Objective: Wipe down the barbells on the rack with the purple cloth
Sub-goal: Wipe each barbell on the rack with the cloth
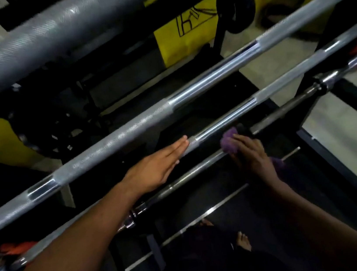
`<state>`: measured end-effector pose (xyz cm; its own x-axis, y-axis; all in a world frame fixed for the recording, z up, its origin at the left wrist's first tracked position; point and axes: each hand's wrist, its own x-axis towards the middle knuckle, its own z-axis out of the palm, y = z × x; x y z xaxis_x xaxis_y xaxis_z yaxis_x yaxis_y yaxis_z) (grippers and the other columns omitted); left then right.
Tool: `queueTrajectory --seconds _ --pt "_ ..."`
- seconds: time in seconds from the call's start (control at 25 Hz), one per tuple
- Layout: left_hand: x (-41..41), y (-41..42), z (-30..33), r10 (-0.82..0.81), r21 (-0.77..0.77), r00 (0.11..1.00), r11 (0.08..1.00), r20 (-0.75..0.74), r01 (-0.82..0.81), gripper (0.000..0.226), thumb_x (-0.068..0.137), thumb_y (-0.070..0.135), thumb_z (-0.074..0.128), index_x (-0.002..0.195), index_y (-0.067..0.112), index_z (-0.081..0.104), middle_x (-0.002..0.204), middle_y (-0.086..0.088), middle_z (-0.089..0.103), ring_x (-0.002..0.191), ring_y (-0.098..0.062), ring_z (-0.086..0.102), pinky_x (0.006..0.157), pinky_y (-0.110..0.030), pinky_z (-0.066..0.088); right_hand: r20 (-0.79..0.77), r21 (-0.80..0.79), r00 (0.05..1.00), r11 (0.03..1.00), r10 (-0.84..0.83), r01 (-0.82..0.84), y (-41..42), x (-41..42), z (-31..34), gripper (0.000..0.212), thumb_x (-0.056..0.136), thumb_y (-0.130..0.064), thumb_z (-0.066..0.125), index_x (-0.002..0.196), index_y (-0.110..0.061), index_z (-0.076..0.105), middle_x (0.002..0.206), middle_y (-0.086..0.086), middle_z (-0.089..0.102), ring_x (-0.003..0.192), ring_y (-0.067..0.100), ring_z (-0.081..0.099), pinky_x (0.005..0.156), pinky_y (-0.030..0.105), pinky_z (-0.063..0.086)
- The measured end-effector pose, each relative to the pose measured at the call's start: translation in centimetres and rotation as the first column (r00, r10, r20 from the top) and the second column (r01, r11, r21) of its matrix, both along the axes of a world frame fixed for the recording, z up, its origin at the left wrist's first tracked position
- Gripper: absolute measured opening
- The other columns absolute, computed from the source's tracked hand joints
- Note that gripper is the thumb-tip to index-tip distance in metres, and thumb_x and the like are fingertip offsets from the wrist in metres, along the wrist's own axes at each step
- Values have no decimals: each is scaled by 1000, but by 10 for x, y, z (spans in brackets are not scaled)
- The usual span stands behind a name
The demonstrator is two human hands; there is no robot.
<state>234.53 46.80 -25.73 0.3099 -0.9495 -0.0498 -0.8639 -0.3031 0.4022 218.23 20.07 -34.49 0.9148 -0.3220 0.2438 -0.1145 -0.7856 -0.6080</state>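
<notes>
your right hand (252, 154) curls its fingers round the purple cloth (228, 141), bunched and fuzzy, pressed on the lowest barbell (192, 174) – a thin, dark bar near you. your left hand (154, 166) lies flat, fingers straight and together, on the middle barbell (223, 122). far off, a yellow panel (174, 44) carries black scrawl – unreadable.

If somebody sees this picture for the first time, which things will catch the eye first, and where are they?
First come the long silver barbells that run slantwise across the whole view, one below another. Near the middle, the right hand grips a purple cloth against a lower bar, while the left hand rests flat with straight fingers on the bar beside it. Behind them, bright yellow panels stand out at the top.
</notes>
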Motion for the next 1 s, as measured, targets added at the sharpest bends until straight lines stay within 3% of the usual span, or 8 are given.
queueTrajectory --seconds 0.16,0.28,0.44,0.56,0.68,0.76,0.84,1.0 --pt "0 1 -1 20 -6 1000 1000 -6 -20 61 105 21 42 160 21 17 167 11 11 149 -5 26 116 -20 31 -418 -96 903 983 105 -159 89 34 -32 44 96 -39 54 138 -26 52 148 2 42 123 35 43 82 45 57" --pt "5 2 -4 -5 -38 999 999 -48 3 61 105 24 41 160 25 15 167 14 9 149 -4 24 117 -22 31 -364 -247 929 955 69 -167 86 34 -46 53 84 -51 60 131 -27 55 134 -3 50 115 32 50 78 42 53" --pt "11 -1 -20 5 -45 995 999 -98 -10 65 104 25 40 159 37 6 166 20 7 148 -6 27 118 -28 33 -347 -139 903 966 -254 218 52 48 -44 34 100 -49 45 109 -23 63 120 -4 60 104 35 51 71 42 54" --pt "13 -2 -31 -59 -89 989 995 -138 47 62 104 22 32 159 28 3 168 5 13 151 -13 23 119 -38 32 -254 -163 961 984 -108 68 106 45 -42 24 101 -39 54 105 -20 67 117 -3 66 101 27 46 77 43 53" --pt "13 -2 -27 -56 -120 987 992 -153 38 56 103 24 29 157 12 22 165 -7 22 150 -15 26 121 -26 24 -290 89 953 989 -90 120 128 38 -36 32 99 -51 46 123 -40 64 128 -16 63 102 21 49 86 41 52" --pt "10 -2 -23 -41 -133 985 991 -166 19 56 103 25 29 156 9 28 164 -7 25 150 -14 26 120 -20 20 -269 515 929 776 -256 363 127 40 -30 25 101 -43 52 121 -40 65 117 -12 69 101 20 58 91 48 53" --pt "9 -1 -23 -38 -141 988 990 -152 16 56 103 25 29 156 9 28 164 -6 24 149 -13 27 119 -17 21 -207 838 874 381 -439 390 137 35 -26 29 102 -40 53 124 -27 67 118 9 71 105 30 65 96 53 53" --pt "12 -2 -26 -60 -148 988 988 -144 39 57 103 9 43 157 11 26 166 -2 21 150 -10 26 120 -19 22 -428 897 596 -239 -680 372 129 4 -29 30 105 -36 49 123 -16 63 125 14 67 107 24 67 90 41 54"
